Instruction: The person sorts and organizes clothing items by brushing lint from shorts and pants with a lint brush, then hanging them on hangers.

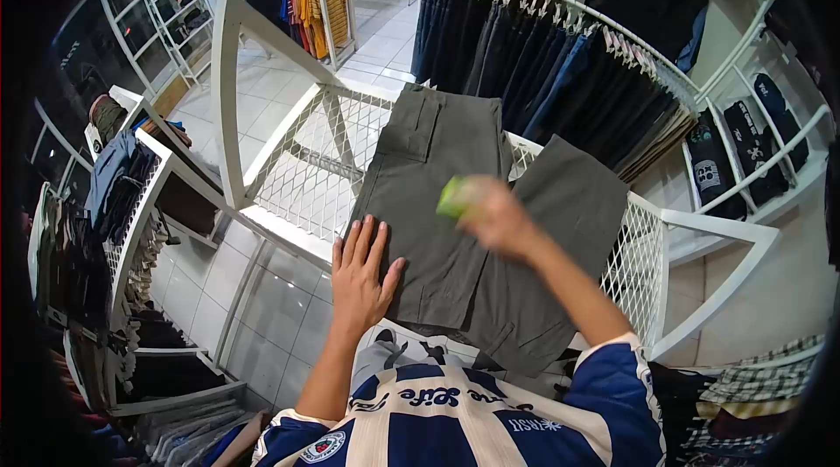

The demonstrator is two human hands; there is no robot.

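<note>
Dark grey cargo trousers [429, 240] lie spread over a white wire-mesh rack [293, 174], both legs toward me. My left hand [359, 270] rests flat on the left leg near its outer edge, fingers stretched out. Over the middle of the trousers, my right hand [499, 222] is closed round a small bright green object [452, 197]. Motion blurs that hand and object, so I cannot make out the object's exact kind or whether it touches the cloth. A flapped pocket [411, 130] shows on the upper left side.
Behind the rack, dark trousers and jeans [534, 56] hang from a curved rail. Folded clothes fill a shelf [744, 152] at right and a stand [114, 178] at left. Slanted white frame bars [226, 100] rise at the rack's left end. White floor tiles [289, 345] show below.
</note>
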